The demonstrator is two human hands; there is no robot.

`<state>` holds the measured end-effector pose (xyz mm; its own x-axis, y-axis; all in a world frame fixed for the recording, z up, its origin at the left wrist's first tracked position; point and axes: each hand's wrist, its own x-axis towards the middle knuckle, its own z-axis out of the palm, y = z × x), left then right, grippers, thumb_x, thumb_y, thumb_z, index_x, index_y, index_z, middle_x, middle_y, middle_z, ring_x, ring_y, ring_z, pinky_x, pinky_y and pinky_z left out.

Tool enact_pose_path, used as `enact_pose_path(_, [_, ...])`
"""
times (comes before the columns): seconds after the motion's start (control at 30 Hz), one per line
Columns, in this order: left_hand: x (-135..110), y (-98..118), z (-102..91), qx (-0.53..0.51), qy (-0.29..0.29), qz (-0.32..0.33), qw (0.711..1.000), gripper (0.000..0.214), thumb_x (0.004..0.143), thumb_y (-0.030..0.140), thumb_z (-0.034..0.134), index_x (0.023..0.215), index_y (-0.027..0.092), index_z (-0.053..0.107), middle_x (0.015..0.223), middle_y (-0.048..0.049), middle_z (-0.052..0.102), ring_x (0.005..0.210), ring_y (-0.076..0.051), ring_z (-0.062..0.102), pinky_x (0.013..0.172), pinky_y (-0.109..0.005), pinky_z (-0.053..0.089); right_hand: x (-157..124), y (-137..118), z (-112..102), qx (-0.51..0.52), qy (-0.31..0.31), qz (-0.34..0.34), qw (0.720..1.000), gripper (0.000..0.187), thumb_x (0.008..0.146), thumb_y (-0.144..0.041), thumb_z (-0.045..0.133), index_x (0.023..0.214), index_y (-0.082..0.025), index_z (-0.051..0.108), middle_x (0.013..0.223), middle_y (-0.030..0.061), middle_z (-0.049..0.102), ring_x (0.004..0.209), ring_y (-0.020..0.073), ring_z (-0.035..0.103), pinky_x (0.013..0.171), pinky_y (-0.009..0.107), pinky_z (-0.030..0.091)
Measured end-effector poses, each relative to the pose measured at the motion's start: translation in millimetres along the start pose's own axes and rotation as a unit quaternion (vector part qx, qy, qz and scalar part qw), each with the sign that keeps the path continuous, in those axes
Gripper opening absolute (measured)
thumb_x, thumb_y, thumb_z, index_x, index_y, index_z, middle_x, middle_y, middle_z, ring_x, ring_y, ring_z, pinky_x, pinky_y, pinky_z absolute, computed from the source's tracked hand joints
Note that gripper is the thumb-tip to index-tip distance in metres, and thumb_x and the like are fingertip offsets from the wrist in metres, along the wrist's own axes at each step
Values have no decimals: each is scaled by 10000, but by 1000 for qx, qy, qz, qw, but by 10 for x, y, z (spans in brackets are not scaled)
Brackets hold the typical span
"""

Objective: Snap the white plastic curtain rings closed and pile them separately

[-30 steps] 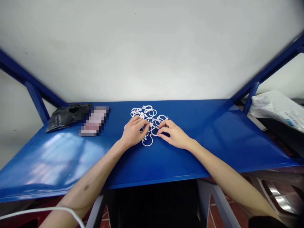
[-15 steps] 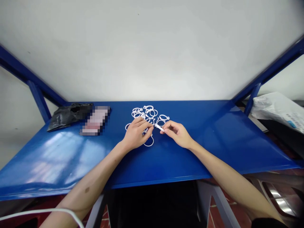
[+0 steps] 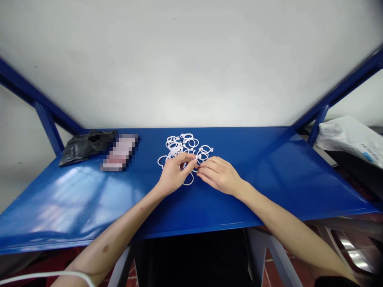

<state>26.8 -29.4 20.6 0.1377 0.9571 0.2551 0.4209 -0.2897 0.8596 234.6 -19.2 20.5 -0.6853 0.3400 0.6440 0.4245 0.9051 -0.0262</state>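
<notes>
My left hand (image 3: 177, 170) is closed, its thumb and forefinger pinching a white curtain ring near the small eyelet. My right hand (image 3: 220, 173) is closed too, fingertips together at the lower right side of that same ring, which the fingers largely cover. Beyond and beside my hands lies a loose pile of white curtain rings (image 3: 172, 145) with small eyelets. Two overlapping rings (image 3: 206, 149) rest just past my right fingers. Another ring (image 3: 188, 184) lies on the near side, partly under my left hand.
The rings lie on a blue table (image 3: 254, 191) against a pale wall. At the left are a black plastic bag (image 3: 85, 147) and a blurred-out flat item (image 3: 119, 153). A white plastic bag (image 3: 350, 137) sits at the far right. A white cable (image 3: 48, 274) crosses near my left forearm.
My right hand has turned palm-down and moved slightly left and lower, against my left fingers. The ring it held edge-on is now between both hands. My left hand has shifted slightly right.
</notes>
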Motion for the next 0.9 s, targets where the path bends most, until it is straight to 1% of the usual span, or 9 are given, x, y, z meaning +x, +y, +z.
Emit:
enact_pose_path(0.07, [13, -17, -3, -23, 6, -13, 1000, 245, 913, 392, 594, 1032, 209, 707, 862, -37, 778, 798, -188, 732, 675, -299, 518, -1, -24, -13, -4, 25, 8, 1000, 125, 974, -202, 600, 1052, -197, 697, 1041, 68, 735, 930, 200, 672, 796, 363, 598])
enact_pose_path(0.1, [19, -25, -5, -37, 10, -16, 999, 250, 909, 401, 603, 1029, 206, 705, 876, -43, 778, 807, -193, 735, 676, -301, 526, -1, -37, -20, 2, 42, 26, 999, 140, 973, -204, 602, 1082, -213, 689, 1095, 70, 720, 947, 196, 678, 805, 364, 604])
enact_pose_path(0.17, [26, -38, -5, -71, 13, -16, 997, 258, 900, 413, 626, 1030, 202, 695, 891, -51, 778, 816, -200, 738, 651, -294, 530, 1, -59, -32, 28, 76, 90, 993, 182, 967, -232, 613, 1142, -246, 661, 1187, 85, 676, 994, 199, 682, 829, 381, 613])
enact_pose_path(0.23, [26, -51, 4, -108, 3, -14, 994, 256, 903, 413, 638, 1037, 200, 683, 874, -52, 777, 815, -199, 737, 620, -280, 523, 2, -64, -35, 79, 102, 162, 978, 237, 956, -269, 630, 1193, -262, 622, 1218, 100, 651, 1056, 219, 674, 852, 405, 616])
enact_pose_path(0.3, [20, -65, 18, -140, -10, -9, 990, 245, 912, 408, 639, 1034, 199, 675, 868, -51, 775, 816, -192, 734, 613, -272, 524, -3, -49, -26, 138, 104, 214, 961, 253, 955, -294, 631, 1204, -262, 598, 1177, 92, 672, 1062, 225, 676, 863, 412, 614])
enact_pose_path(0.43, [5, -86, 38, -166, -17, -4, 986, 233, 906, 398, 657, 1022, 198, 681, 910, -58, 771, 780, -170, 715, 624, -276, 551, -21, -3, 16, 230, 94, 280, 927, 133, 969, -324, 614, 1074, -244, 629, 997, 34, 734, 852, 172, 715, 788, 347, 616])
enact_pose_path(0.57, [4, -66, 32, -161, -6, -3, 987, 211, 897, 382, 666, 993, 196, 689, 902, -48, 756, 704, -138, 683, 605, -265, 558, -28, -3, 47, 269, 101, 305, 908, 109, 953, -344, 644, 967, -237, 663, 890, 11, 742, 772, 154, 715, 719, 300, 607])
enact_pose_path(0.77, [3, -18, 38, -190, -3, -1, 982, 237, 868, 402, 694, 965, 187, 677, 928, -41, 742, 708, -146, 714, 702, -314, 621, -31, -32, 71, 301, 117, 305, 896, 162, 929, -340, 684, 1053, -239, 660, 937, 20, 760, 817, 163, 739, 736, 301, 616])
enact_pose_path(0.9, [-15, -6, 37, -178, -3, 1, 984, 232, 873, 404, 687, 975, 195, 681, 921, -40, 745, 735, -156, 723, 707, -315, 622, -28, -47, 63, 282, 117, 301, 903, 167, 945, -336, 660, 1084, -245, 676, 947, 25, 767, 814, 166, 742, 739, 313, 622])
